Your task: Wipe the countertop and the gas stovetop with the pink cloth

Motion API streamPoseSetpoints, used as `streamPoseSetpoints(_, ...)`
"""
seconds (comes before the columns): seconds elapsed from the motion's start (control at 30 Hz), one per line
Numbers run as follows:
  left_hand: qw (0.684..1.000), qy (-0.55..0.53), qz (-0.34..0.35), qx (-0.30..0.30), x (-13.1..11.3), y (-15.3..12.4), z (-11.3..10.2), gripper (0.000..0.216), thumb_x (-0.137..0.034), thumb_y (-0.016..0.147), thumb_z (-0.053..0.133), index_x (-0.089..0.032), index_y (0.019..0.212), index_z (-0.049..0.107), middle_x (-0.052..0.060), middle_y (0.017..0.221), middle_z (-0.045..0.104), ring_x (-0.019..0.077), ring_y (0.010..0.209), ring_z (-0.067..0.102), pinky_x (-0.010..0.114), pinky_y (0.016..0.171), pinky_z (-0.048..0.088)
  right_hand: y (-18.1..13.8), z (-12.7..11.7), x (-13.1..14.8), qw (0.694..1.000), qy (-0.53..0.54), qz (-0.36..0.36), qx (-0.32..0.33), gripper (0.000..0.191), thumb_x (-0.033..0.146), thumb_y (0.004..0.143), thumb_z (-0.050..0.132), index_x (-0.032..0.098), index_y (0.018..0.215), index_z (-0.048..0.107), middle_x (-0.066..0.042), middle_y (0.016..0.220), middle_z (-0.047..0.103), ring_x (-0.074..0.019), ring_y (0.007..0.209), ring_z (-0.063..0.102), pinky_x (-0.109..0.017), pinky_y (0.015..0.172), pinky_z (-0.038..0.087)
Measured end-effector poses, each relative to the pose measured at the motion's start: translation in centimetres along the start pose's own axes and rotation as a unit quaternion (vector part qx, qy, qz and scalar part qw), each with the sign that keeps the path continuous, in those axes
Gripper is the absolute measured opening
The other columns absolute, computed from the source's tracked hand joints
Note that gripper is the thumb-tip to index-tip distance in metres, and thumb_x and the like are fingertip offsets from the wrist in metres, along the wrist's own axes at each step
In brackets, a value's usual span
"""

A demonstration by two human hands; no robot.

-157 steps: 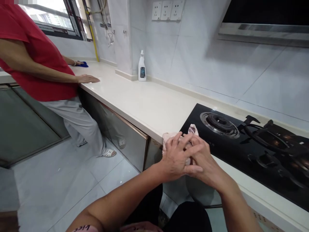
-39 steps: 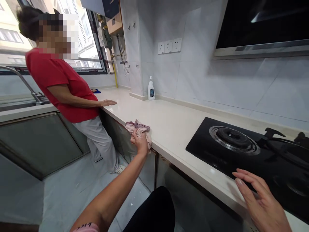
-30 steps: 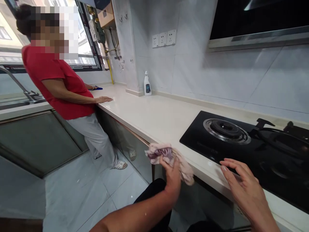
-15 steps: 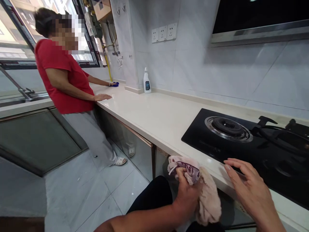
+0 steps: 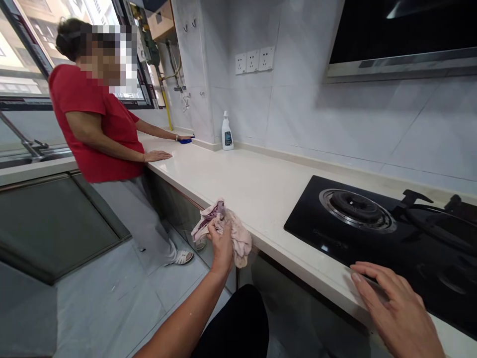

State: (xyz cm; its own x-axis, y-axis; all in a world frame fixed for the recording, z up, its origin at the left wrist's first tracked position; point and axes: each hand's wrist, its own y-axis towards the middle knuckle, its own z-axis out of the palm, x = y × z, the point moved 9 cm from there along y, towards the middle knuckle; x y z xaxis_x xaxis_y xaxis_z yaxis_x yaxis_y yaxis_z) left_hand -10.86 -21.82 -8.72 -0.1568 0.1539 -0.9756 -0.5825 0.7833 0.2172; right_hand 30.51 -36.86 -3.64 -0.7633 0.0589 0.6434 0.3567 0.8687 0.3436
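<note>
My left hand (image 5: 221, 243) grips a crumpled pink cloth (image 5: 238, 233) against the front edge of the cream countertop (image 5: 238, 184), left of the hob. My right hand (image 5: 395, 313) lies open with fingers spread on the counter's front strip, its fingertips touching the near edge of the black glass gas hob (image 5: 376, 233). A round burner (image 5: 356, 209) sits on the hob, beyond that hand.
A person in a red shirt (image 5: 97, 129) stands at the counter's far left, one hand flat on it, the other on a blue cloth (image 5: 185, 140). A white spray bottle (image 5: 227, 132) stands by the wall. A range hood (image 5: 402, 44) hangs above the hob. A pan support (image 5: 436, 214) lies on the hob's right.
My left hand has swept the pink cloth back to the left along the counter's front edge. My right hand has stayed on the hob's edge. The other person's blue cloth moved right.
</note>
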Motion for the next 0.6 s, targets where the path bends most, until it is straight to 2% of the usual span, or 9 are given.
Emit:
streamPoseSetpoints(0.1,0.998,-0.039,-0.046,0.018,0.9,-2.2,1.2,0.041,-0.036,0.089,0.067,-0.027,0.123,0.046,0.009,0.126,0.058,0.0259,0.122,0.059,0.044,0.108,0.048,0.0,0.2,0.1,1.0,0.001,-0.003,0.001,0.047,0.079,0.089,0.048,0.043,0.105,0.073,0.003,0.127,0.071,-0.0334,0.125,0.059,-0.059,0.098,0.044)
streamPoseSetpoints(0.17,0.997,-0.054,-0.05,0.039,0.7,-4.3,2.2,0.045,-0.033,0.085,0.071,-0.028,0.122,0.045,0.008,0.125,0.059,0.0248,0.12,0.06,0.043,0.108,0.048,-0.1,0.2,0.2,1.0,-0.002,-0.009,0.0,0.046,0.078,0.09,0.047,0.042,0.105,0.073,0.003,0.126,0.071,-0.0324,0.124,0.059,-0.058,0.099,0.044)
streamPoseSetpoints(0.37,0.99,-0.07,-0.05,0.114,-0.8,-12.3,4.8,0.052,-0.031,0.078,0.076,-0.024,0.117,0.044,0.011,0.121,0.06,0.0267,0.116,0.062,0.045,0.109,0.047,-0.2,0.3,0.4,1.0,0.0,-0.031,0.001,0.046,0.075,0.091,0.047,0.039,0.103,0.072,0.003,0.126,0.071,-0.0302,0.123,0.058,-0.053,0.095,0.046)
streamPoseSetpoints(0.5,0.961,-0.126,-0.067,0.236,-2.1,-18.9,7.4,0.051,-0.027,0.083,0.072,-0.023,0.122,0.039,0.013,0.123,0.06,0.0241,0.114,0.061,0.042,0.108,0.047,0.0,0.3,0.6,0.999,-0.01,-0.044,-0.003,0.045,0.072,0.092,0.045,0.038,0.102,0.072,0.002,0.124,0.072,-0.0292,0.122,0.059,-0.051,0.096,0.045)
streamPoseSetpoints(0.6,0.934,-0.153,-0.076,0.314,-2.9,-22.7,8.7,0.049,-0.023,0.084,0.07,-0.023,0.121,0.038,0.013,0.123,0.059,0.0237,0.114,0.06,0.041,0.108,0.046,0.1,0.3,0.7,0.999,-0.009,-0.053,-0.009,0.044,0.07,0.093,0.045,0.037,0.103,0.072,0.002,0.123,0.072,-0.0282,0.121,0.059,-0.049,0.095,0.045)
